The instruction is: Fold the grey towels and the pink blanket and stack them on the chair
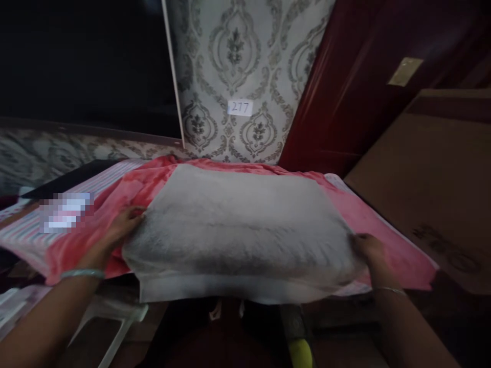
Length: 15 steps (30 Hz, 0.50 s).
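A grey-white, fuzzy-looking cloth (245, 220) lies spread over a red-pink plush blanket (391, 240), with its near edge hanging over the front of the surface. My left hand (128, 222) pinches the cloth's left edge, the fingers bent over it. At the opposite edge, my right hand (368, 248) grips the cloth with its fingers closed. Both hands are somewhat blurred. The cloth looks fairly flat at the back and droops toward me between the hands.
Striped fabric (111, 179) lies under the blanket on the left. A large cardboard box (433, 189) stands to the right. Behind are a dark screen (84, 66) and patterned wallpaper with a "277" label (240, 107). A white plastic stool (115, 327) stands low on the left.
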Each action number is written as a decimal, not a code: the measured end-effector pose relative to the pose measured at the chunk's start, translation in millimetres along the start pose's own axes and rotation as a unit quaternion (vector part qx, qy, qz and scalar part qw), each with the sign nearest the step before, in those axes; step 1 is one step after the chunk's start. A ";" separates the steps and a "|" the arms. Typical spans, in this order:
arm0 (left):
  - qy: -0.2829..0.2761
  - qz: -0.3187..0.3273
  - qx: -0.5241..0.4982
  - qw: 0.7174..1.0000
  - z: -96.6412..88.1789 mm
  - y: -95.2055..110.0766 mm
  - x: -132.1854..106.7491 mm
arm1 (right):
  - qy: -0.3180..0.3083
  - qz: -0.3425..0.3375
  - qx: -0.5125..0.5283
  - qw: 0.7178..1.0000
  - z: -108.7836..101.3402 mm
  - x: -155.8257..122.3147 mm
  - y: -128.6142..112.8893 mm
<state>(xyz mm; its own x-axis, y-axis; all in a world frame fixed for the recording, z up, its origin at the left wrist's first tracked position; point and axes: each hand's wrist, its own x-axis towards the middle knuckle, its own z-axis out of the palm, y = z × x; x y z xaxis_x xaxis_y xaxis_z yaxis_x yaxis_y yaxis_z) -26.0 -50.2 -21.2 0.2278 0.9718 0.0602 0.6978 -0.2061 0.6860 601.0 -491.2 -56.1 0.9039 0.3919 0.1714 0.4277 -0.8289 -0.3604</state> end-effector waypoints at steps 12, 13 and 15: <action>-0.063 -0.007 -0.074 0.995 -6.4 -15.6 21.6 | 0.002 0.092 0.194 0.977 -6.8 1.0 -2.8; -0.075 -0.013 -0.078 0.994 -5.5 -19.4 25.4 | -0.003 0.091 0.209 0.974 -8.4 0.2 -3.5; -0.107 -0.024 -0.071 0.991 -3.3 -24.8 32.4 | -0.019 0.078 0.240 0.967 -11.8 -2.2 -5.7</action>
<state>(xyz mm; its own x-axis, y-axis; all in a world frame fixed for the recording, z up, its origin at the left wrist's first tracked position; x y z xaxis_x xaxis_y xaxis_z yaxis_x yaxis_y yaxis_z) -38.2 -13.2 -33.9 0.3466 0.9302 -0.1206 0.6120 -0.1268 0.7806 596.6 -492.0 -43.6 0.9532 0.2982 0.0497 0.2283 -0.6020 -0.7652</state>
